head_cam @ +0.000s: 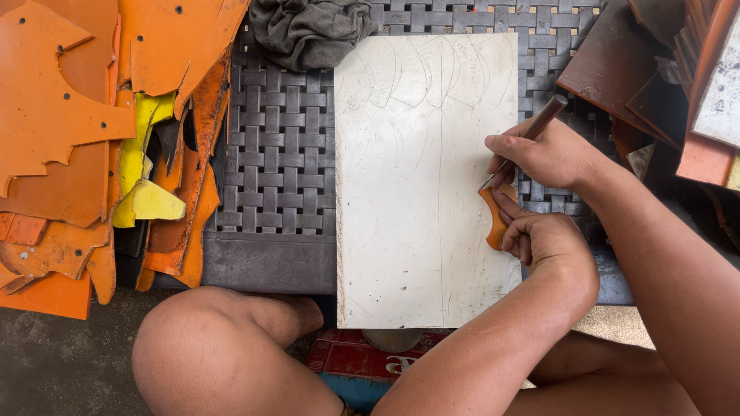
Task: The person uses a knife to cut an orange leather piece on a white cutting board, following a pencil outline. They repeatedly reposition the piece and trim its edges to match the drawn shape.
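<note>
Knife point(532, 131) blade behind right hand point(543, 154)

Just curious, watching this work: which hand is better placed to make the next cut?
Probably the right hand: it holds the knife, tip at the orange piece, which the left hand steadies on the white board.

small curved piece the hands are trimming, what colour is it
Orange, the small curved piece at the white cutting board's right edge; head view.

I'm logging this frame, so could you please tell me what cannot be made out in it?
- Head view: knife blade tip, hidden by the right hand.
- Orange piece, partly covered by the left hand.
- Tiles, cut off by the right edge.
- Red object, hidden under the white board.
</note>
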